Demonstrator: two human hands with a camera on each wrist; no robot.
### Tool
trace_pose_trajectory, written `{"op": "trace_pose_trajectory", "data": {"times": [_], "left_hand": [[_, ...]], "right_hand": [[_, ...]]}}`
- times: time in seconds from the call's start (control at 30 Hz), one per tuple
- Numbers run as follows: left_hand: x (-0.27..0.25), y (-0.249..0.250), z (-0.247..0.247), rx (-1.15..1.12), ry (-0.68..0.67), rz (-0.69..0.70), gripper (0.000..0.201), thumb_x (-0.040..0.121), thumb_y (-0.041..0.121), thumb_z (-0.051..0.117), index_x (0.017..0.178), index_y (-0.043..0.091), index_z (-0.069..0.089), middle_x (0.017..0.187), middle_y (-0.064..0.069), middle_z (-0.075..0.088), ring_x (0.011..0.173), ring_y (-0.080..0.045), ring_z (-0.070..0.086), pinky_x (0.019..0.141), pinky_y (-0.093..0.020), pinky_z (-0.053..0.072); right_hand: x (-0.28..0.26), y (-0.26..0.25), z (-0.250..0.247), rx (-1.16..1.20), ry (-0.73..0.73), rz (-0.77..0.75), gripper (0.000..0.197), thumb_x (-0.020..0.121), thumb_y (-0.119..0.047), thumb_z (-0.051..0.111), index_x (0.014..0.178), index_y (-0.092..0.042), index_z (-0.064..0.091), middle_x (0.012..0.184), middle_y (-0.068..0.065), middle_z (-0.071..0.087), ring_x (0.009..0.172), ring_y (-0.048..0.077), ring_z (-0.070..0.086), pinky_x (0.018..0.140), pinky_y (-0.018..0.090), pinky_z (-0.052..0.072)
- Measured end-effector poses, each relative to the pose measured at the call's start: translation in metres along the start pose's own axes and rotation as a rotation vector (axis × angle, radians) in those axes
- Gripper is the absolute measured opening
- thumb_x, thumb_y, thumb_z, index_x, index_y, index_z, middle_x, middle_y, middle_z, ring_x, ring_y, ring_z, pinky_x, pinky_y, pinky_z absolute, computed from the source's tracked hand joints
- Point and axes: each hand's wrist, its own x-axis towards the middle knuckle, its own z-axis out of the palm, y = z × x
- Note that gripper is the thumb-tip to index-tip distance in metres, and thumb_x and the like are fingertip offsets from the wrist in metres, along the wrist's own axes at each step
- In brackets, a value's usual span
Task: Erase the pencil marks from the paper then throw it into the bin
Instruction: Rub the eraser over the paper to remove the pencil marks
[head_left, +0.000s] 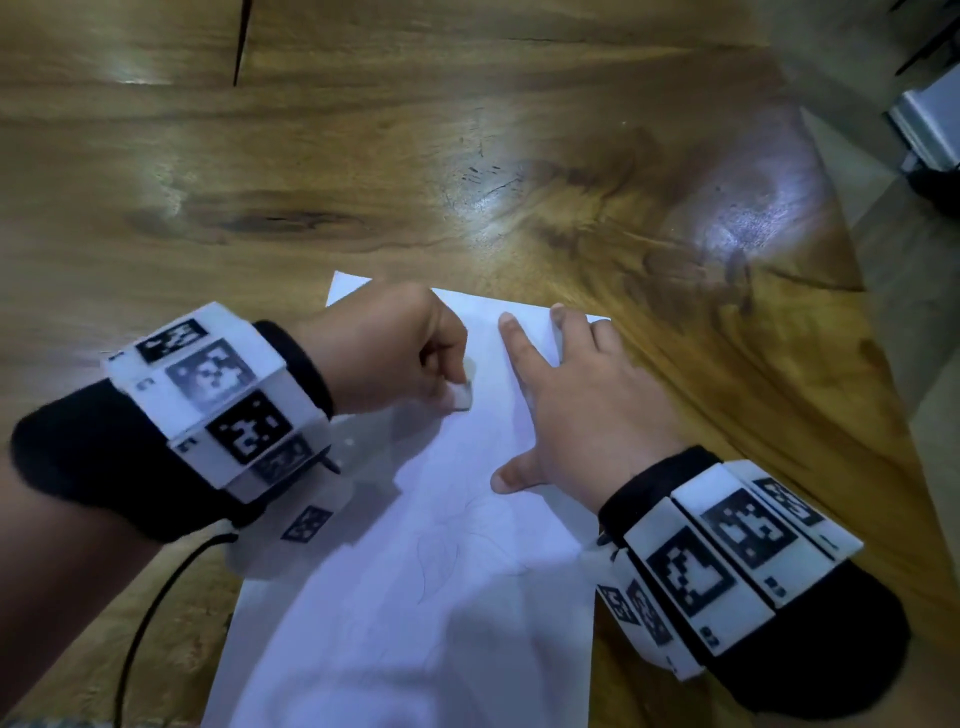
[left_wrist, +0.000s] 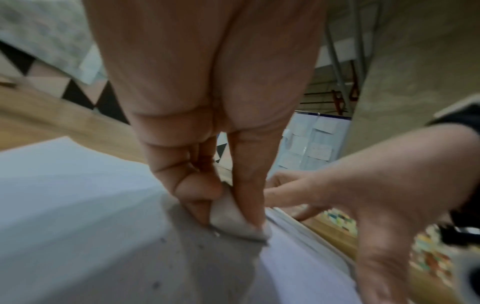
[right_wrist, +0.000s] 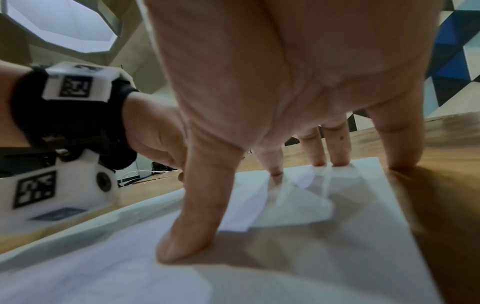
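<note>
- Head view: left hand (head_left: 384, 348), mid-frame, pinched a white eraser (head_left: 464, 395) against the paper (head_left: 415, 597).
- Right hand (head_left: 582, 410) lay flat, fingers spread, pressing the paper onto the wooden bench (head_left: 467, 156).

Each wrist wears a black band (head_left: 641, 480) carrying white blocks (head_left: 218, 395) printed with black square-patterned markers, the left trailing a black cable (head_left: 156, 608)

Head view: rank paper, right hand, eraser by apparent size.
1. paper, by far the largest.
2. right hand, spread flat on the sheet.
3. eraser, a small piece mostly hidden in the left hand.
</note>
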Motion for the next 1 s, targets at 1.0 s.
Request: {"op": "trace_pose_trajectory", "data": {"times": [1.0], "left_hand": [[0.001, 0.011, 0.007, 0.011, 0.069, 0.115, 0.012, 0.068, 0.026, 0.076, 0.068, 0.018, 0.067, 0.055, 0.011, 0.054, 0.051, 0.003, 0.048, 0.052, -0.004, 0.034]], "right_hand": [[-0.003, -0.001, 0.0, -0.006, 0.023, 0.003, 0.123, 0.062, -0.068, 0.07, 0.148, -0.034, -0.011, 0.155, 0.006, -0.005, 0.14, 0.024, 0.006, 0.106, 0.037, 0.025]]}}
